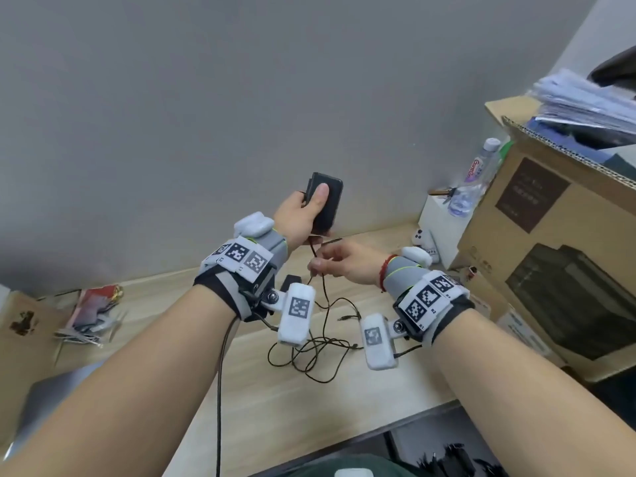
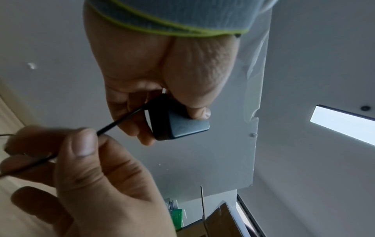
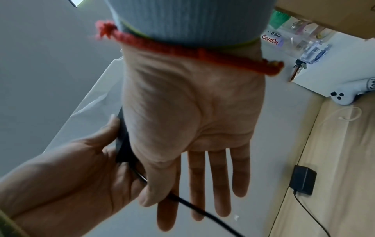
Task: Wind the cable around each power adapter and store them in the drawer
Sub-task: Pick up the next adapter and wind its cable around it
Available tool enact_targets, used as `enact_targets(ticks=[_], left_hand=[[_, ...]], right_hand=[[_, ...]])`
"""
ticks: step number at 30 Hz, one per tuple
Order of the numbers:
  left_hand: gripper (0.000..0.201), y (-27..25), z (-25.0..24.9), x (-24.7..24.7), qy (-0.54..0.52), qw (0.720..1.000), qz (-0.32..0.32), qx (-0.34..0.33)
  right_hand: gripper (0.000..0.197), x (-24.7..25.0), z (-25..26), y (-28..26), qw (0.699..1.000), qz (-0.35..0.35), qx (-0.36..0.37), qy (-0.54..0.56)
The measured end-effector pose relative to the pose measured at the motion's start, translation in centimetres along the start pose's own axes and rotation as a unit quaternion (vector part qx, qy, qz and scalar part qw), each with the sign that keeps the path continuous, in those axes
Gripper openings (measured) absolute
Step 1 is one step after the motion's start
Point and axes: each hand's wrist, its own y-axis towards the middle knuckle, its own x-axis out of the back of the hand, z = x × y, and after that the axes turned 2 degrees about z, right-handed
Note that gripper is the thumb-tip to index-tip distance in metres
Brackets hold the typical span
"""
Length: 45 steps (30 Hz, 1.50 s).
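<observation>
While the left hand (image 1: 298, 215) gripped a black power adapter (image 1: 325, 201) above the surface (image 1: 361, 390), thumb pressed flat on its broad face and fingers curled behind, the adapter stood nearly upright, its long axis running up and down and tilted slightly to the right at the top. Its cable (image 1: 320, 290) left the lower end, pointing down toward the surface. The right hand (image 1: 340, 263), just below and to the right of the adapter, pinched that cable between thumb and forefinger close under the adapter; in the right wrist view its other three fingers (image 3: 219, 181) were stretched out straight. From the pinch the cable hung down and lay in loose tangled loops on the light wooden surface between the two wrists. A second black adapter (image 3: 303, 180) lay on the surface with its own thin cable trailing away. To the right stood a cardboard box (image 1: 550, 242), with a clear water bottle (image 1: 476, 177) beside it on a white box (image 1: 434, 215).
</observation>
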Motion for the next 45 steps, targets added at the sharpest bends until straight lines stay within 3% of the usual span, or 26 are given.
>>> enact_targets(ticks=[7, 11, 16, 25, 31, 34, 37, 45], left_hand=[[0.025, -0.8, -0.3, 1.3, 0.031, 0.999, 0.009, -0.005], [0.035, -0.9, 0.0, 2.0, 0.067, 0.996, 0.05, -0.005], [0.038, -1.0, -0.5, 2.8, 0.106, 0.992, 0.061, 0.004], [0.039, -0.6, -0.6, 2.0, -0.032, 0.999, 0.03, 0.024], [0.032, -0.3, -0.8, 3.4, 0.052, 0.998, -0.02, -0.001], [0.039, -0.1, -0.5, 4.5, 0.144, 0.99, -0.015, -0.007], [0.04, -0.3, 0.1, 4.8, 0.236, 0.972, 0.009, 0.004], [0.04, -1.7, 0.1, 3.3, 0.256, 0.957, 0.138, -0.013]], right_hand=[[0.032, 2.8, 1.0, -1.1, 0.994, -0.06, 0.04, 0.083], [0.021, 4.5, 1.0, -1.6, 0.982, -0.128, 0.055, 0.129], [0.035, 5.6, 1.2, -2.0, 0.976, -0.147, 0.081, 0.138], [0.027, 4.2, 1.8, -1.5, 0.97, -0.171, 0.088, 0.149], [0.024, 4.5, 1.9, -3.1, 0.985, -0.152, 0.056, 0.066], [0.02, 5.0, 2.2, -3.7, 0.982, -0.163, 0.068, 0.068], [0.016, 5.7, 3.1, -3.9, 0.978, -0.181, 0.083, 0.058], [0.013, 7.2, 3.9, -2.7, 0.961, -0.25, 0.102, 0.057]])
